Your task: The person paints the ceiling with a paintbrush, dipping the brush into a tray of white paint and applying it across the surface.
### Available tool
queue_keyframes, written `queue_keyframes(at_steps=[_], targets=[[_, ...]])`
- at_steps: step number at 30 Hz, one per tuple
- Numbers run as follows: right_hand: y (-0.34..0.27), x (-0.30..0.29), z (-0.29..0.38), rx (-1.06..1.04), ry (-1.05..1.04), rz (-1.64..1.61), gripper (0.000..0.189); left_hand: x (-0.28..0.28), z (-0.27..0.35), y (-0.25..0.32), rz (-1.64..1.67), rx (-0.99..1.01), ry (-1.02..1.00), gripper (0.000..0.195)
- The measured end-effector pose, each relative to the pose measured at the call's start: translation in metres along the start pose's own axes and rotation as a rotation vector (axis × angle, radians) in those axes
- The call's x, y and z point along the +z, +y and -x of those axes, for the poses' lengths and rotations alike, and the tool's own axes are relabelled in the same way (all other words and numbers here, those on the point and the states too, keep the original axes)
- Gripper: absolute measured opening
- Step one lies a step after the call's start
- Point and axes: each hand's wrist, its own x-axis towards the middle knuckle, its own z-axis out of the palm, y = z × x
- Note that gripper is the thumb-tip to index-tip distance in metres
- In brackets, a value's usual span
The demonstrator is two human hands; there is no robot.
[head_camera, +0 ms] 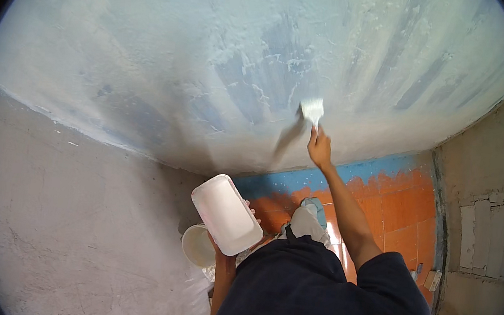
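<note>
My right hand (320, 147) grips the handle of a flat paintbrush (312, 109), whose pale, paint-coated bristles are at the wall (254, 55). That wall carries streaky whitish and pale blue-green paint over greyer patches. Close to my body, my left hand (253, 211) holds a white rectangular plastic tub (227, 215) from beneath and along its side; most of that hand is hidden behind the tub. The tub has whitish paint inside, and reddish marks show at its rim.
A round pale bucket (199, 245) stands below the tub, near the grey left wall (64, 210). Orange floor tiles (395, 206) bear a blue painted strip (348, 171) along the wall's foot. A bare plaster wall (490, 152) rises at right, near a small block (432, 281).
</note>
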Motion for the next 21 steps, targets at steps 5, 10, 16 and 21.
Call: queue_keyframes(at_steps=[5, 10, 16, 21], targets=[[0.128, 0.037, 0.061, 0.39, -0.28, 0.194, 0.046, -0.006, -0.005, -0.008, 0.007, -0.044, -0.079, 0.086], [-0.002, 0.025, 0.015, 0.532, -0.373, -0.521, 0.041, -0.012, 0.009, 0.002, 0.049, 0.01, 0.055, 0.103], [-0.255, -0.133, -0.063, -0.099, -0.107, -0.55, 0.043, -0.009, -0.009, -0.01, 0.065, -0.035, 0.015, 0.1], [-0.188, -0.079, -0.072, -0.3, 0.045, -0.222, 0.046, -0.011, -0.008, -0.014, 0.071, -0.049, -0.067, 0.105]])
